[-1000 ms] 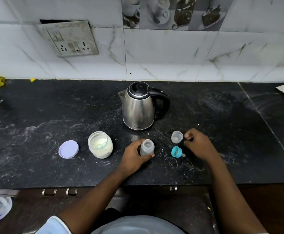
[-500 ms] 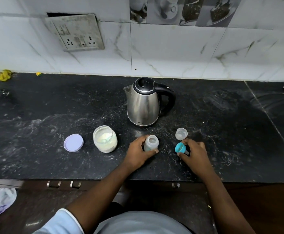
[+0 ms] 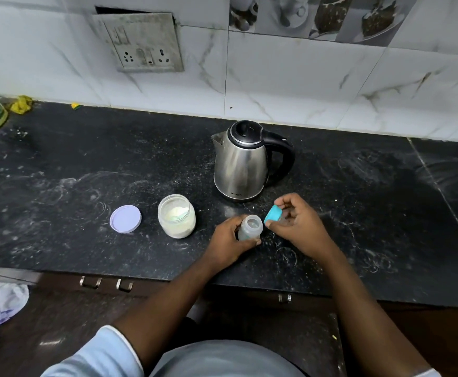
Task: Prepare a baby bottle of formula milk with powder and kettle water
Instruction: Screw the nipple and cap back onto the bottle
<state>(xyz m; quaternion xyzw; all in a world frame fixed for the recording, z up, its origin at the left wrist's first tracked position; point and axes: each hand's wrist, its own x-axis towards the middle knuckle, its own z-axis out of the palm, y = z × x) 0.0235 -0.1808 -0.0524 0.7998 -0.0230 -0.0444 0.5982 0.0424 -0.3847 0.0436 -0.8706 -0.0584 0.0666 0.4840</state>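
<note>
Baby bottle [image 3: 250, 227] stands upright near the front of the dark table [image 3: 86, 170], mouth open, just near of the kettle [image 3: 240, 164]. Left hand [image 3: 229, 240] wraps its lower body, thumb on the near side, fingers curled around the far side; probably there to steady it so it won't tip or spin when the top goes on. Left forearm runs in from the near left, wrist low on the table.

Right hand [image 3: 295, 227] is closed in a pinch on the teal collar [image 3: 272, 214], carried tilted just right of and above the bottle mouth, not seated on it. Whether the teat is in the collar cannot be told. Wrist cocked, knuckles up.

Powder jar [image 3: 176, 217] sits open left of the bottle, its lilac lid [image 3: 125, 219] lying flat further left; handy for scooping. Kettle lid down, handle turned right, suiting a right-hand pour.

Bottle contents unclear. Judged step: capping.
</note>
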